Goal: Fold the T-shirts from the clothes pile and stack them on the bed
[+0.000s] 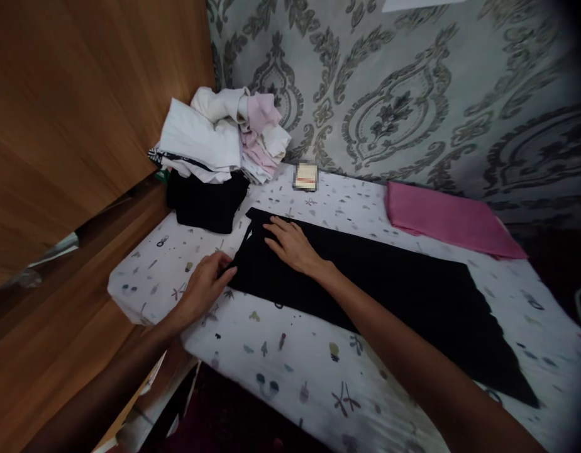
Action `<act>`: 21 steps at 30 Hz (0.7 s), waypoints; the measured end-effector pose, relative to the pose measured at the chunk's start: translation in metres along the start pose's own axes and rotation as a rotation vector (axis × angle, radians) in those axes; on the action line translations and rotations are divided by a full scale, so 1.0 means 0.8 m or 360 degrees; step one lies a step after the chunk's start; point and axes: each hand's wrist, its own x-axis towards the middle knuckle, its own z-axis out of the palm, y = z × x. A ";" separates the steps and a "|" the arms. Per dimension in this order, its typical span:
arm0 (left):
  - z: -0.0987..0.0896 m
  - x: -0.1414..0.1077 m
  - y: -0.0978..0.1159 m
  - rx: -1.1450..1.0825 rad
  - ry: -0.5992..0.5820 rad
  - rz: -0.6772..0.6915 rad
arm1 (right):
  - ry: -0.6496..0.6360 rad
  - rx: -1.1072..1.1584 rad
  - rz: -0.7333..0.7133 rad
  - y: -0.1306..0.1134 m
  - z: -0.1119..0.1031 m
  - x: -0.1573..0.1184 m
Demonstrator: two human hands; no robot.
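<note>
A long black garment lies flat across the patterned white sheet, stretching from the middle toward the lower right. My left hand is at the garment's left edge, with its fingers and thumb pinched on the black cloth. Resting palm down on the upper left part of the cloth is my right hand, its fingers spread. A small white mark shows on the garment near its left end.
White and pink clothes are piled at the back left, above a folded black cloth. A small box-like item stands by the wall. Folded pink fabric lies back right. A wooden panel borders the left.
</note>
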 end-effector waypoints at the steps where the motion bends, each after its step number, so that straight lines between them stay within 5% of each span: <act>1: -0.004 0.002 -0.001 -0.0047 -0.0055 -0.0043 | 0.0021 -0.0011 -0.0017 -0.004 -0.002 -0.006; 8: -0.003 -0.014 0.000 -0.0107 -0.0079 -0.0013 | -0.0027 -0.0055 -0.0160 -0.029 -0.010 -0.060; 14: -0.015 -0.005 -0.014 -0.0500 -0.0246 -0.0050 | 0.0016 -0.0021 -0.0176 -0.032 -0.012 -0.100; 21: -0.018 0.010 -0.003 -0.0475 -0.0316 -0.0157 | 0.0384 -0.0059 0.0440 -0.006 -0.037 -0.197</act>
